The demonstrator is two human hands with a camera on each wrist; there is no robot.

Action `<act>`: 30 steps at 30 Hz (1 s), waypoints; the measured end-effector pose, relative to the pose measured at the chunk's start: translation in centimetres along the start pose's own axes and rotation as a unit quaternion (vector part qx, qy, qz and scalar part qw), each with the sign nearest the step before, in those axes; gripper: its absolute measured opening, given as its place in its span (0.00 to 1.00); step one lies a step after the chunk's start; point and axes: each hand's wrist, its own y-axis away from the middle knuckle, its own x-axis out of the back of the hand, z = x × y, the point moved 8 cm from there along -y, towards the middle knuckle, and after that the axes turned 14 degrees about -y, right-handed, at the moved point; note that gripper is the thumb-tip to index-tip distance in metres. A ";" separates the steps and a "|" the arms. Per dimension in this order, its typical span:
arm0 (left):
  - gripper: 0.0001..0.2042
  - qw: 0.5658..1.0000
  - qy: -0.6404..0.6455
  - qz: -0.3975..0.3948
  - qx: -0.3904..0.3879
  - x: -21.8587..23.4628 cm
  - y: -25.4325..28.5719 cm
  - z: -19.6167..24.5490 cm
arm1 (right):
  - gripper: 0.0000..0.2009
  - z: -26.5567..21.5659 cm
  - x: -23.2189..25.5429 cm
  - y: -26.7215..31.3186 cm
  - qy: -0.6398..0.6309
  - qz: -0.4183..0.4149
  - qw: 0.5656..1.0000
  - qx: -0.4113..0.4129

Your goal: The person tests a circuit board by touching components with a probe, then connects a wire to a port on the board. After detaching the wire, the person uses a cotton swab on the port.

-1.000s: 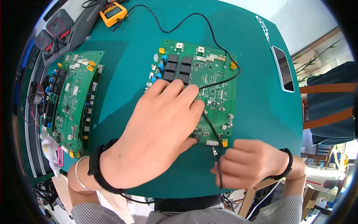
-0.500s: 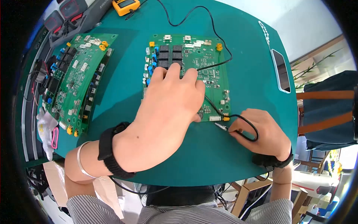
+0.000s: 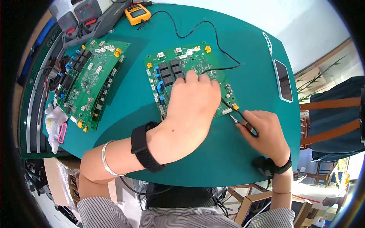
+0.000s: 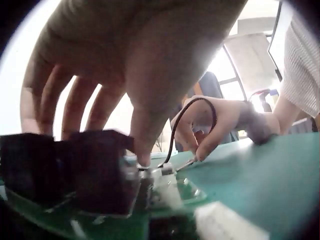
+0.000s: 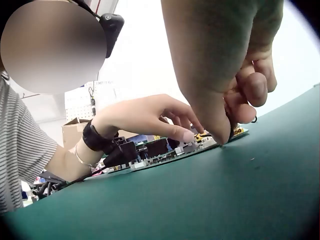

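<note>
A green circuit board [image 3: 218,81] with black relays and white connectors lies on the green table. My left hand [image 3: 195,98] rests over its middle, fingers extended down and thumb at the board in the left wrist view. Near the board's front right corner, my right hand [image 3: 262,131] pinches a small metal alligator clip [image 3: 234,118] between thumb and fingers. The clip points at the board's edge, close to a white connector [image 3: 227,111]. A black cable [image 3: 217,41] runs from the yellow multimeter [image 3: 138,14], passes under my left hand and loops at my right hand.
More circuit boards [image 3: 89,81] stand stacked at the left. Behind them lies a grey and black case [image 3: 95,22]. A white crumpled bag [image 3: 53,121] with a pink loop sits at the left edge. On the right are a phone [image 3: 283,80] and a beaded strap [image 3: 267,43].
My right hand has gone from a fist beside the dangling clip to pinching it, and has risen toward the board's corner. The board now sits more slanted in view; my left hand stays on it.
</note>
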 end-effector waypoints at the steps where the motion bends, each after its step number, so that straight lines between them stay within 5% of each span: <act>1: 0.15 1.000 0.007 -0.009 -0.004 -0.1 0.1 -0.1 | 0.11 -0.1 0.1 0.1 -0.009 0.004 1.000 0.002; 8: 0.15 0.995 0.087 -0.021 -0.049 0.4 0.6 -1.4 | 0.11 -0.3 0.1 0.0 -0.041 0.027 0.998 0.040; 15: 0.20 0.994 0.043 -0.005 -0.104 2.1 2.3 2.6 | 0.11 -0.1 0.2 -0.2 -0.053 0.064 0.994 0.065; 20: 0.20 0.992 0.045 -0.039 -0.108 0.8 2.0 2.4 | 0.10 -0.3 -0.5 -0.3 -0.060 0.036 0.995 0.066; 30: 0.13 0.988 0.086 0.013 -0.127 0.1 1.1 1.2 | 0.08 0.5 -1.6 -0.1 -0.027 -0.028 0.999 0.018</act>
